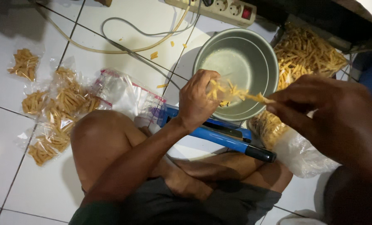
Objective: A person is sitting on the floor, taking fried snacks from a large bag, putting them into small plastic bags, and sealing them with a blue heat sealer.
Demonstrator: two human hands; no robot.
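Frame centre, over metal bowl (240, 66): left hand (196, 100) clenched round small snack bag (225, 91), right hand (319, 110) pinching its neck, long axis running left-right.

Your left hand (196, 100) grips a small clear snack bag (225, 91); filled clear packets (54, 112) lie left, a big open bag (307, 54) far right.

Bowl (259, 62), sealer (223, 135) under hands.
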